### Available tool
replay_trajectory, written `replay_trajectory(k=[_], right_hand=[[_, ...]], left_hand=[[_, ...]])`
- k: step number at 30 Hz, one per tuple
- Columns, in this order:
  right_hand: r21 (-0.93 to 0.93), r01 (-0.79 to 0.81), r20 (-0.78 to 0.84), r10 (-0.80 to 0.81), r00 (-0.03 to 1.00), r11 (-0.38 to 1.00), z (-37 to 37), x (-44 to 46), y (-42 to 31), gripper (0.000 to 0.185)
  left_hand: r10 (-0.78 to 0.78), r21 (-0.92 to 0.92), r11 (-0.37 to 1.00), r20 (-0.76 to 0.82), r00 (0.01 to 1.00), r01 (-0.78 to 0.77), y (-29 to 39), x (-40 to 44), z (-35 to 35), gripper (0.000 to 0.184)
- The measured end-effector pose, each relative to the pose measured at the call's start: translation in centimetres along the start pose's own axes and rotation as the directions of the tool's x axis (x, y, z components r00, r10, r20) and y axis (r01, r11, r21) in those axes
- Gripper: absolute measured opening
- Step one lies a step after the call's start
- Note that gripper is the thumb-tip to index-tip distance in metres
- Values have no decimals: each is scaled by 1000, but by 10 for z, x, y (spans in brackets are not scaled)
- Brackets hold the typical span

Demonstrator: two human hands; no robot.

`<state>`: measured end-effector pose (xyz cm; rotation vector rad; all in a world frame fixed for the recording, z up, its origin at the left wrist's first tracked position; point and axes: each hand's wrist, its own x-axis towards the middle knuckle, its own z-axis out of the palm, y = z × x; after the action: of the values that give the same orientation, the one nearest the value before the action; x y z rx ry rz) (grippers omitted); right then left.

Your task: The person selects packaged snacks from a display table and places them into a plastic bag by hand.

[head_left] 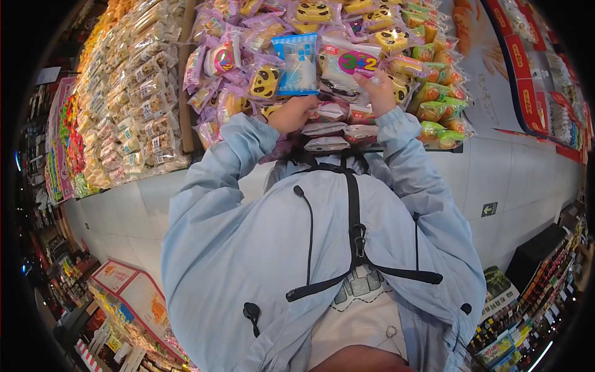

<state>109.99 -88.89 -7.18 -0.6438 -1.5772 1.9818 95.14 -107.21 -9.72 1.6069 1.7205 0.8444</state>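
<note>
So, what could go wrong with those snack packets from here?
The blue packet might slip or tip: the left hand is only at its lower edge. Shifting the 3+2 packet, where the right hand is, could disturb the closely piled panda packs. The loose sleeves might also brush nearby packets.
</note>
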Motion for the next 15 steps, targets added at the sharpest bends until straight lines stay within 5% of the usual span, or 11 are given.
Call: replay_trajectory(k=[4, 7, 10, 13, 15], right_hand=[[-10, -53, 61, 53, 997, 999, 7, -1, 0, 36], [-69, 31, 130, -22, 991, 997, 16, 2, 4, 30], [-454, 172, 229, -72, 971, 874, 19, 7, 20, 38], [-443, 161, 371, 16, 929, 882, 17, 12, 19, 45], [-678, 232, 409, 96, 908, 697, 15, 16, 3, 52]], left_hand=[[-132, 341, 938, 204, 970, 56, 32, 2, -22, 21], [-118, 408, 911, 127, 985, 57, 38, -5, -18, 22], [-149, 413, 908, 169, 974, 67, 40, -4, -10, 21], [-95, 494, 869, 198, 976, -16, 47, -8, -8, 22], [-95, 484, 875, 172, 981, 0, 47, -9, -6, 17]])
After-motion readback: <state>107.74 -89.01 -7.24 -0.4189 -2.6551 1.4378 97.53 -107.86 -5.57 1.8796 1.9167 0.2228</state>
